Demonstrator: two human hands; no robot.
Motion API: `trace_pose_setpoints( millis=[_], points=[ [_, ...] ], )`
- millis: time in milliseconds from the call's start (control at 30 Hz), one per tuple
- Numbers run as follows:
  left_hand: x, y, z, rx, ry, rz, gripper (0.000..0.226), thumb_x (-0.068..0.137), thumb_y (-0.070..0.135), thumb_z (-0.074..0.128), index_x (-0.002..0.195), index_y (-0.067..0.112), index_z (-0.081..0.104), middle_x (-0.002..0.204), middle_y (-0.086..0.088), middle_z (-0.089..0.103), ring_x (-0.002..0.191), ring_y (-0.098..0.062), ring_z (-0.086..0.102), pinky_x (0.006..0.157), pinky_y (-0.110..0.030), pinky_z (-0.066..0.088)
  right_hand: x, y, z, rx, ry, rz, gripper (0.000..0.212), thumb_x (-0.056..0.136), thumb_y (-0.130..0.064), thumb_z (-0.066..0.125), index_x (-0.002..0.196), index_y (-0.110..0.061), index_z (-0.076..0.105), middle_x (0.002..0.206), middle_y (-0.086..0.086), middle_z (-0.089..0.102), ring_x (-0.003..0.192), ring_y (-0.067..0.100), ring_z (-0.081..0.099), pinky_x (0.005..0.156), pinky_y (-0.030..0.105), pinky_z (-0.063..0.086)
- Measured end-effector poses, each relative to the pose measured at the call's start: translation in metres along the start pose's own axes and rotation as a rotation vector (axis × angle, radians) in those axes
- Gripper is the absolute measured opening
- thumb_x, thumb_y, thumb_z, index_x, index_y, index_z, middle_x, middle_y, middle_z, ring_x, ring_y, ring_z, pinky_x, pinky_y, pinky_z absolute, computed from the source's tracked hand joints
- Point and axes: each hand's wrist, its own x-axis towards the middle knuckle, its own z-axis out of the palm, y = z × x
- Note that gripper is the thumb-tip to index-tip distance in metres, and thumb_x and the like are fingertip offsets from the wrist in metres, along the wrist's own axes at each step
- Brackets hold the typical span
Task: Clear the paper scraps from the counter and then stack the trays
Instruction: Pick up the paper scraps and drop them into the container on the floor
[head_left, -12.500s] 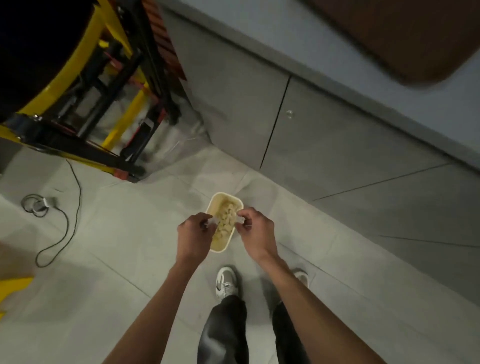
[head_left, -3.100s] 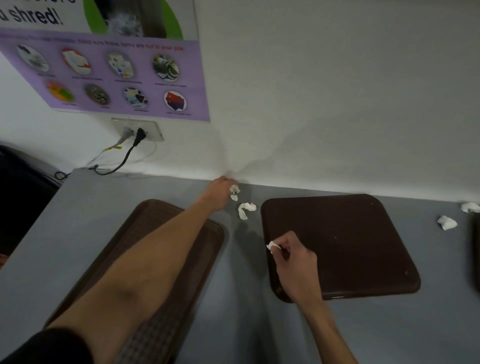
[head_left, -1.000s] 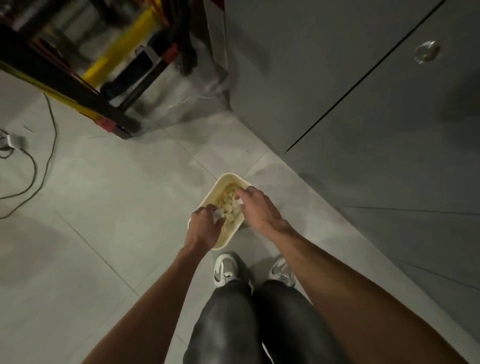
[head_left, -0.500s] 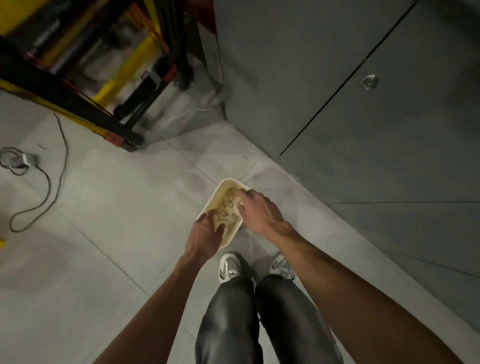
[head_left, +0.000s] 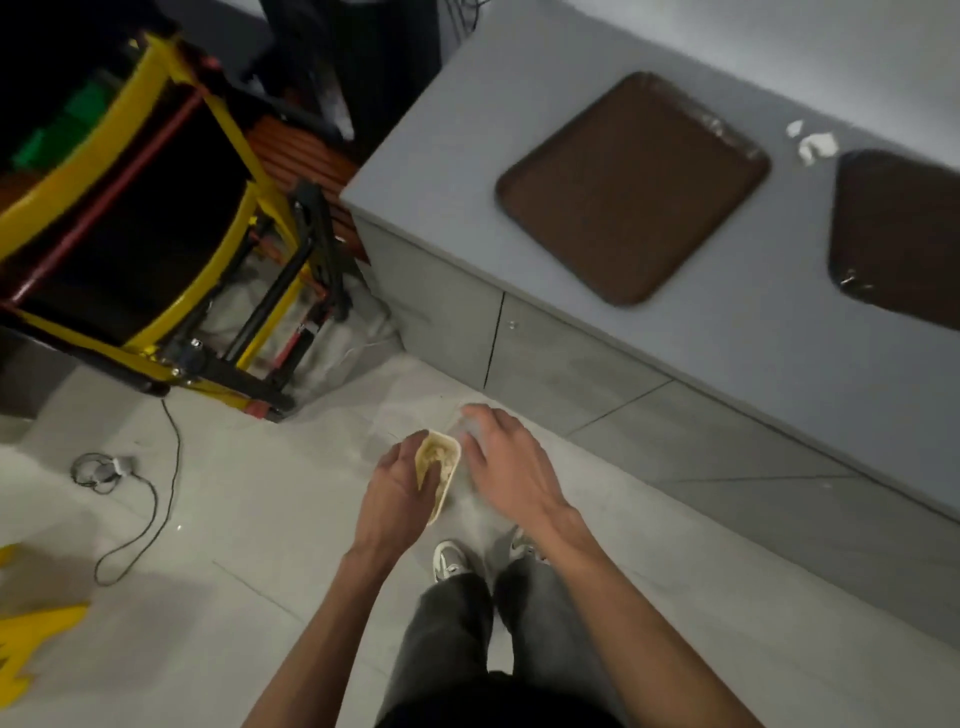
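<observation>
A small cream bin (head_left: 445, 470) with paper scraps in it stands on the floor in front of my feet. My left hand (head_left: 397, 488) hovers over its left rim, fingers loosely bent, nothing visible in it. My right hand (head_left: 506, 460) is spread open just right of the bin. On the grey counter (head_left: 431, 171) lie two brown trays: one (head_left: 631, 184) in the middle, another (head_left: 901, 236) cut off by the right edge. White paper scraps (head_left: 813, 145) lie on the counter between them near the wall.
A yellow and black metal frame (head_left: 156, 234) stands left of the counter. A black cable (head_left: 130, 499) with a plug lies on the tiled floor at the left. Grey cabinet doors (head_left: 545, 358) run under the counter.
My right hand has come out of the bin and spread open beside it. The view has lifted, so the counter with the trays and scraps shows again.
</observation>
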Motion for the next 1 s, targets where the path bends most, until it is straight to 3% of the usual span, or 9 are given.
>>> trace_pose_setpoints(
  millis=[200, 333, 567, 767, 1000],
  points=[
    [-0.013, 0.083, -0.035, -0.059, 0.029, 0.121, 0.042, 0.101, 0.034, 0.059, 0.142, 0.027, 0.052, 0.138, 0.006, 0.061, 0.127, -0.017, 0.057, 0.104, -0.031, 0.046, -0.042, -0.003, -0.085, 0.073, 0.205, 0.057, 0.035, 0.109, -0.043, 0.046, 0.144, -0.036, 0.047, 0.139, -0.006, 0.061, 0.122, 0.015, 0.06, 0.099, 0.036, 0.054],
    [0.001, 0.134, -0.041, -0.06, 0.058, 0.206, 0.039, 0.102, 0.038, 0.057, 0.139, 0.028, 0.054, 0.136, 0.01, 0.062, 0.124, -0.014, 0.058, 0.105, -0.031, 0.048, -0.056, 0.017, -0.131, 0.108, 0.337, 0.106, 0.038, 0.11, -0.048, 0.044, 0.146, -0.036, 0.049, 0.142, -0.012, 0.059, 0.127, 0.008, 0.056, 0.105, 0.029, 0.049],
    [0.068, 0.223, -0.028, -0.061, 0.03, 0.333, 0.034, 0.101, 0.034, 0.059, 0.135, 0.029, 0.058, 0.13, 0.014, 0.064, 0.118, -0.007, 0.06, 0.101, -0.024, 0.048, -0.042, 0.086, -0.202, 0.194, 0.524, 0.206, 0.035, 0.108, -0.048, 0.048, 0.14, -0.036, 0.055, 0.134, -0.01, 0.063, 0.116, 0.01, 0.062, 0.098, 0.026, 0.05],
    [0.147, 0.3, 0.009, -0.08, 0.023, 0.341, 0.028, 0.099, 0.03, 0.063, 0.127, 0.029, 0.063, 0.12, 0.012, 0.069, 0.108, -0.008, 0.065, 0.094, -0.03, 0.054, 0.009, 0.172, -0.265, 0.214, 0.577, 0.287, 0.033, 0.105, -0.04, 0.057, 0.136, -0.027, 0.062, 0.131, -0.005, 0.067, 0.113, 0.014, 0.065, 0.094, 0.023, 0.048],
    [0.221, 0.367, 0.054, -0.057, 0.034, 0.391, 0.026, 0.097, 0.024, 0.067, 0.122, 0.029, 0.067, 0.111, 0.014, 0.071, 0.105, -0.002, 0.067, 0.093, -0.028, 0.055, 0.113, 0.277, -0.344, 0.114, 0.614, 0.34, 0.029, 0.101, -0.027, 0.064, 0.129, -0.018, 0.064, 0.121, 0.009, 0.069, 0.105, 0.033, 0.069, 0.088, 0.043, 0.058]
  ],
)
